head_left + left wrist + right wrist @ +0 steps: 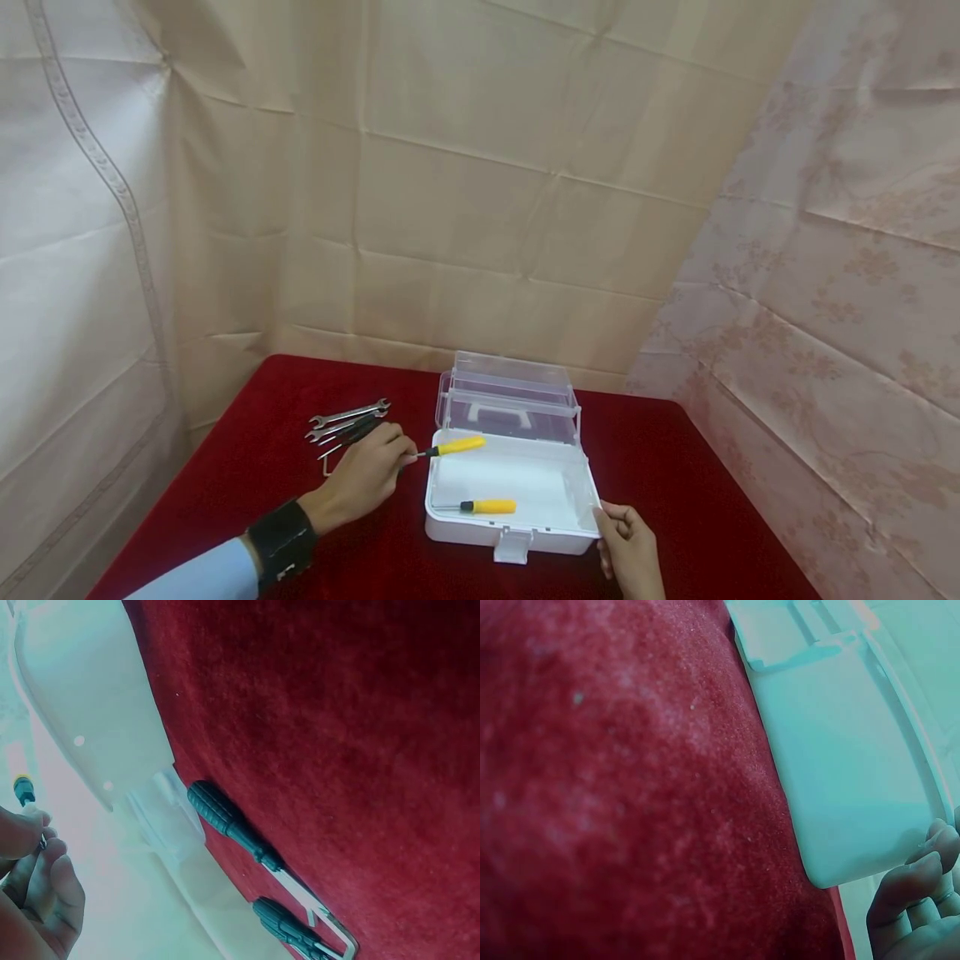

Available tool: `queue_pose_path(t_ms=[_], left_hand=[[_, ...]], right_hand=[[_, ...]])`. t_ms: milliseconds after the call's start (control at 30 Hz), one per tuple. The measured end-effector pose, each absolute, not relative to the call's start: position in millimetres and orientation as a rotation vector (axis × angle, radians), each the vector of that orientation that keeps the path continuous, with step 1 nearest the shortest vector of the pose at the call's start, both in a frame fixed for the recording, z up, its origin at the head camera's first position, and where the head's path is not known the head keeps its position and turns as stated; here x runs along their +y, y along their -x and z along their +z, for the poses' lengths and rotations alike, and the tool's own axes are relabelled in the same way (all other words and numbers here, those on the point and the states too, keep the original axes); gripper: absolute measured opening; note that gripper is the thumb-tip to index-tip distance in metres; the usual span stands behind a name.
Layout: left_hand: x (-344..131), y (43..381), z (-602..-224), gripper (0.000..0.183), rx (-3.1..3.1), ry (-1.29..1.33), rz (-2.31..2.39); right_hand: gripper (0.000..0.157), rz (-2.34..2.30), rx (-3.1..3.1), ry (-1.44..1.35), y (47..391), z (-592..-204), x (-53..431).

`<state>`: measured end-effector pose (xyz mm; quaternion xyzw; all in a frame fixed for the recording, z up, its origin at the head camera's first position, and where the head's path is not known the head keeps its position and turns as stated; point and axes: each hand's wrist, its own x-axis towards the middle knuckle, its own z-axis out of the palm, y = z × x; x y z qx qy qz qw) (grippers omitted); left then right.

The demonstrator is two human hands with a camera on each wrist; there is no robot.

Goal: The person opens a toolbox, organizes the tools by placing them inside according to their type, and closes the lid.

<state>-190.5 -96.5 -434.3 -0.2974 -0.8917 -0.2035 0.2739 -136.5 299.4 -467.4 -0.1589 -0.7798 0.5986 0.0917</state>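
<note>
One yellow-handled screwdriver is over the ten-o'clock rim of the white box, pinched by the left hand while the right hand grips the four-o'clock corner, so packing seems under way, next likely needing a lowering and release.

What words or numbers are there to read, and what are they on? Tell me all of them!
None that I can read.
White box: no writing visible.
Yellow screwdriver handles: no readable writing.
Wrenches: too small to tell.
Black wristband: pale marks, too blurred to tell if they're letters.
</note>
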Motion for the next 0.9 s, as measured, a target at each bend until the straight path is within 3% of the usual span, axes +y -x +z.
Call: queue_pose_path(t_ms=[533,900], left_hand=[[-86,189,-435,0.010,-2.387,0.875,-0.569],[-77,188,-431,0.013,-2.419,0.926,-0.547]], right_hand=[[0.040,1.779,-2.302,0.477,137,-468,301],[0.046,1.809,-2.282,0.468,136,-467,300]])
